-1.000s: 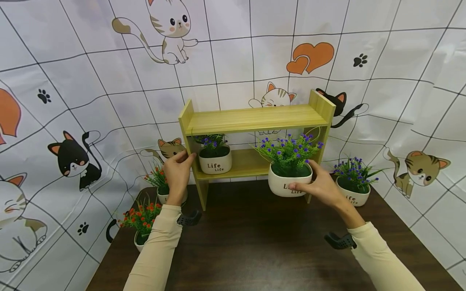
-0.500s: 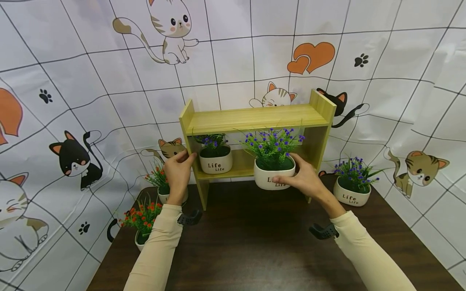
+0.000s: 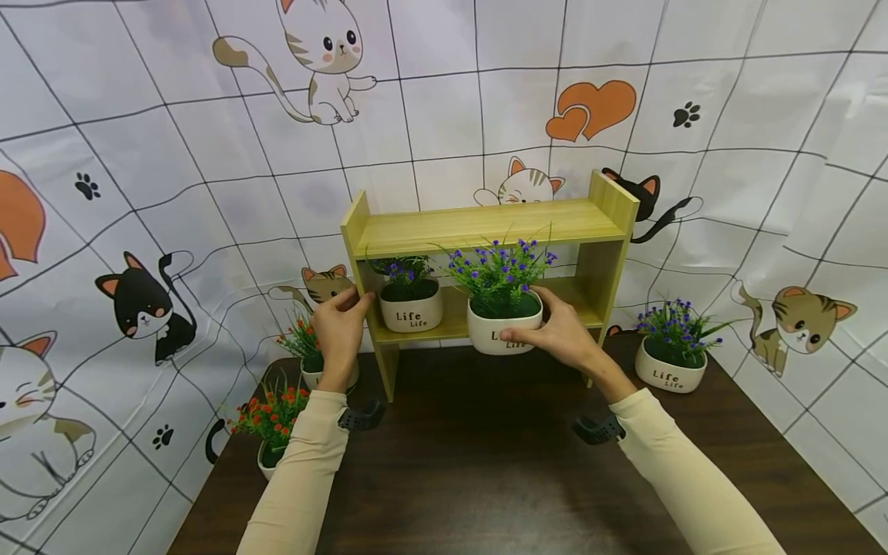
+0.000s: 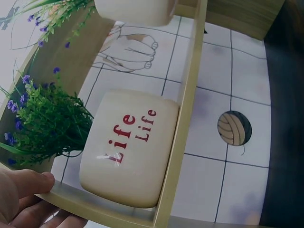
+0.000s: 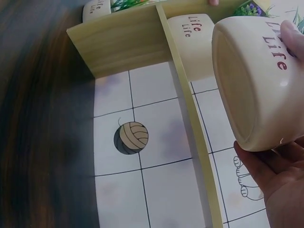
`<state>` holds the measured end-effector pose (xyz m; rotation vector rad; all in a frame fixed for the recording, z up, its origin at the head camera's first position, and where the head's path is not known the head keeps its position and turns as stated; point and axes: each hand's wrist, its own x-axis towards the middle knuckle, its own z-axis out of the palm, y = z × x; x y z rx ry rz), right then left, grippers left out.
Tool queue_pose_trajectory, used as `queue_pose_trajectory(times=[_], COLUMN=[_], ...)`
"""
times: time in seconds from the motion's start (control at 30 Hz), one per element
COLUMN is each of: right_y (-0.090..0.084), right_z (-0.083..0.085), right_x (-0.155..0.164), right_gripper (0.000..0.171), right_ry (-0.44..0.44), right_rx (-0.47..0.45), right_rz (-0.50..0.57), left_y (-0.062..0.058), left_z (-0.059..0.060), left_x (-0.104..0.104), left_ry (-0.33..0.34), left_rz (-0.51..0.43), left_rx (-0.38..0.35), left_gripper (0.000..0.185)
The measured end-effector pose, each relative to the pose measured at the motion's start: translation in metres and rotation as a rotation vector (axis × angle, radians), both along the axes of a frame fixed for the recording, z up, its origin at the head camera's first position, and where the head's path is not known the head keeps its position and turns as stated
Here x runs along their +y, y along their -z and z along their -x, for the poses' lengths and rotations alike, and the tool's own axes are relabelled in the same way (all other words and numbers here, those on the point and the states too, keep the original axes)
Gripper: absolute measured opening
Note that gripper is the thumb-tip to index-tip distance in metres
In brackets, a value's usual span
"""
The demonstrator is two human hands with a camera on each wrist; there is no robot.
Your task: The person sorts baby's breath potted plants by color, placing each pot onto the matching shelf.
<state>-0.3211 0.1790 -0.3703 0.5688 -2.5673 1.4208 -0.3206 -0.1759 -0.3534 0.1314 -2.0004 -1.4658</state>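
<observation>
A small wooden two-level shelf [image 3: 486, 225] stands on the dark table [image 3: 486, 462]. My right hand [image 3: 555, 335] grips a white "Life" pot of purple flowers [image 3: 501, 308] and holds it in the air at the front edge of the lower level; in the right wrist view this held pot [image 5: 259, 76] hangs clear of the board. My left hand [image 3: 340, 320] grips the shelf's left side panel. A second purple-flower pot [image 3: 411, 302] sits on the lower level at the left, seen close as the "Life" pot [image 4: 128, 154] in the left wrist view.
A third purple-flower pot [image 3: 669, 354] stands on the table right of the shelf. Two red-flower pots [image 3: 274, 428] [image 3: 305, 351] stand at the left. A cat-patterned cloth backdrop [image 3: 173, 154] surrounds the table. The shelf's top level holds nothing.
My right hand has carried the purple-flower pot leftward and up, from in front of the shelf's right end to the middle of the lower level's front edge. The left hand has stayed put.
</observation>
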Motion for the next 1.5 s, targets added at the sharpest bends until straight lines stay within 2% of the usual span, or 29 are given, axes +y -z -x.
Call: queue_pose_trajectory(times=[0.23, 0.57, 0.93, 1.17, 1.5], right_y=[0.000, 0.005, 0.014, 0.012, 0.005], right_z=[0.009, 0.022, 0.036, 0.043, 0.056], right_x=[-0.007, -0.017, -0.018, -0.019, -0.024], right_gripper=[0.092, 0.097, 0.109, 0.107, 0.111], right_ry=[-0.011, -0.010, 0.031, 0.030, 0.007], right_rx=[-0.008, -0.027, -0.027, -0.002, -0.052], right_rz=[0.004, 0.007, -0.048, -0.066, -0.103], left_y=[0.000, -0.001, -0.002, -0.001, -0.001], left_z=[0.000, -0.001, 0.000, 0.000, 0.000], left_x=[-0.001, -0.002, -0.002, -0.003, -0.001], left_ry=[-0.002, -0.002, 0.006, 0.001, 0.007], left_rz=[0.000, 0.014, 0.010, 0.010, 0.006], left_rx=[-0.009, -0.002, -0.004, -0.004, 0.001], left_gripper=[0.029, 0.030, 0.029, 0.030, 0.029])
